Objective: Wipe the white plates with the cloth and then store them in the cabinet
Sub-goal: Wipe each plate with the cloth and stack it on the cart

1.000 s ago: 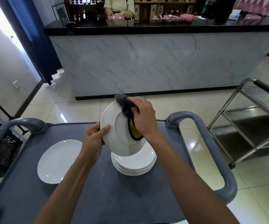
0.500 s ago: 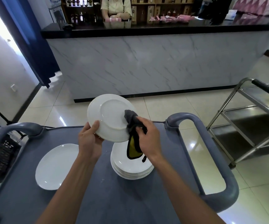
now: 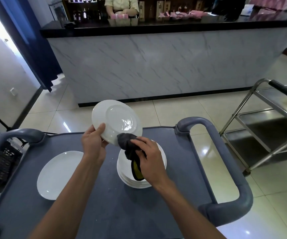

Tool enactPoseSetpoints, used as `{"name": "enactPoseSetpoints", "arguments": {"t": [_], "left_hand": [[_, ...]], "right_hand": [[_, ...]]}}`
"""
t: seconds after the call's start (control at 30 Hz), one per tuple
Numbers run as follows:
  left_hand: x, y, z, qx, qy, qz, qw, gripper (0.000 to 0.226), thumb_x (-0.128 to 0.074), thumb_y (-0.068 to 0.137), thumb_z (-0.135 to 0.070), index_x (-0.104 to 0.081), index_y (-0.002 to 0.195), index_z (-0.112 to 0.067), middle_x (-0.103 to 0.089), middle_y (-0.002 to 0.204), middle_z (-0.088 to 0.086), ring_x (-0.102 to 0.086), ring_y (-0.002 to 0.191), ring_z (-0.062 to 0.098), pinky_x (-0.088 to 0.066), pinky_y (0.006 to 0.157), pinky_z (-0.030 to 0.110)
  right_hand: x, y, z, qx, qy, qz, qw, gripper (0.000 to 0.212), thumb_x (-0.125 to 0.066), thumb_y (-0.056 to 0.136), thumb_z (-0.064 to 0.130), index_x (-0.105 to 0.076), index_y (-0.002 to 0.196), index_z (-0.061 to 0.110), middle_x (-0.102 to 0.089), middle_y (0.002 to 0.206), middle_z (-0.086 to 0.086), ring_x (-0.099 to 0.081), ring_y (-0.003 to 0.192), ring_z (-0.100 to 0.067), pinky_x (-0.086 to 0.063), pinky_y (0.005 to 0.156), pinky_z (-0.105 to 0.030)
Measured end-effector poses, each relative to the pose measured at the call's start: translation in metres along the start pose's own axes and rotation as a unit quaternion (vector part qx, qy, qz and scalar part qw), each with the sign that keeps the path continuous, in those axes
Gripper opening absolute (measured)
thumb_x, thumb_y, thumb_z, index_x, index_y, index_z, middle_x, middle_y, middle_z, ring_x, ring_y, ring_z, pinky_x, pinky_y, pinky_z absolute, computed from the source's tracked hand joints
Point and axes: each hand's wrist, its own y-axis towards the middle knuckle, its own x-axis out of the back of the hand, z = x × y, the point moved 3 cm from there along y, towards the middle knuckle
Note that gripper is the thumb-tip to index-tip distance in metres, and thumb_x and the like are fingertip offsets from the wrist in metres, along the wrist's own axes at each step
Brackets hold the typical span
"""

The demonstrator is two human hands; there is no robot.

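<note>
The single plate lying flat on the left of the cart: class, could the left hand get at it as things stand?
Probably not at once. The path to the single plate looks free, with nothing on or around it, but the left hand grips the tilted plate that the right hand wipes with the cloth.

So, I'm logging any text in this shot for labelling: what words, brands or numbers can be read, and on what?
None can be read.
Bottles on the back shelves: labels too small and blurred.
Pink packets on the black counter: any print too blurred.
Held plate, cloth, plate stack, single plate, grey cart: no markings show.
</note>
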Motion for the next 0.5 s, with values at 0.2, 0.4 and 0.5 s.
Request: {"name": "enactPoseSetpoints", "arguments": {"t": [0.2, 0.4, 0.5], "left_hand": [[-0.003, 0.000, -0.003, -0.091, 0.129, 0.019, 0.987, 0.016, -0.063, 0.095, -0.004, -0.072, 0.086, -0.014, -0.071, 0.077, -0.004, -0.062, 0.075, 0.016, -0.052, 0.069, 0.035], [-0.015, -0.004, 0.000, -0.230, 0.325, 0.066, 0.915, 0.026, -0.066, 0.087, -0.022, -0.063, 0.081, 0.004, -0.058, 0.072, 0.021, -0.046, 0.067, 0.020, -0.039, 0.062, 0.035], [-0.021, -0.009, 0.004, -0.317, 0.452, 0.090, 0.829, 0.025, -0.066, 0.087, -0.022, -0.059, 0.075, -0.001, -0.056, 0.065, 0.015, -0.041, 0.059, 0.024, -0.038, 0.055, 0.035]], "right_hand": [[0.028, 0.010, -0.013, -0.013, -0.022, -0.053, 0.998, 0.038, -0.058, 0.093, -0.005, -0.070, 0.123, 0.014, -0.063, 0.127, -0.001, -0.054, 0.116, -0.020, -0.042, 0.103, -0.026], [0.057, 0.021, -0.027, -0.031, -0.058, -0.086, 0.994, 0.036, -0.056, 0.095, -0.003, -0.069, 0.125, 0.014, -0.061, 0.130, -0.003, -0.052, 0.119, -0.019, -0.035, 0.105, -0.017], [0.072, 0.024, -0.031, -0.034, -0.063, -0.113, 0.991, 0.036, -0.057, 0.095, -0.004, -0.068, 0.124, 0.013, -0.061, 0.130, -0.004, -0.052, 0.120, -0.021, -0.039, 0.106, -0.027]]}}
